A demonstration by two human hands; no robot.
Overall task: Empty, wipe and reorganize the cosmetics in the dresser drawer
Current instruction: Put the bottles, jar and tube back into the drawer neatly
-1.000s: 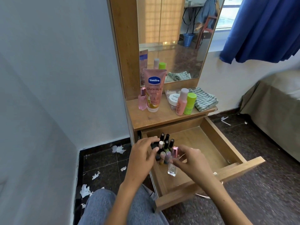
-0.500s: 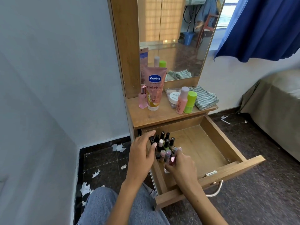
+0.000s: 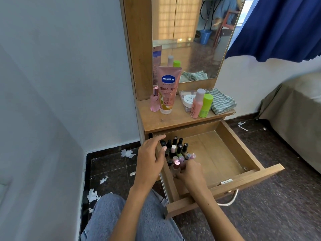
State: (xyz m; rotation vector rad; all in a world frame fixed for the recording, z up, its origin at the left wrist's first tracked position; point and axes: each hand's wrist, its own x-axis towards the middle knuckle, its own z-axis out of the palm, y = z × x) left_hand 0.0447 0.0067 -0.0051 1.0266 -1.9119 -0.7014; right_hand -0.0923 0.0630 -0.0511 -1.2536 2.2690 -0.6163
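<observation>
— Small nail polish bottles (image 3: pixel 175 150), how many in the open wooden drawer (image 3: pixel 239 153)?
— About a dozen, upright, near-left corner.
— Hands?
— Right hand (image 3: pixel 190 173) grips one pink-capped bottle (image 3: pixel 176 164); left hand (image 3: pixel 150 159) rests relaxed beside them.

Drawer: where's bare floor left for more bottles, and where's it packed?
The drawer floor is bare across its middle and right, between the nail polish bottles and the right wall, back to front. It is packed in the left strip, where the left hand and the right hand work the bottles.
</observation>
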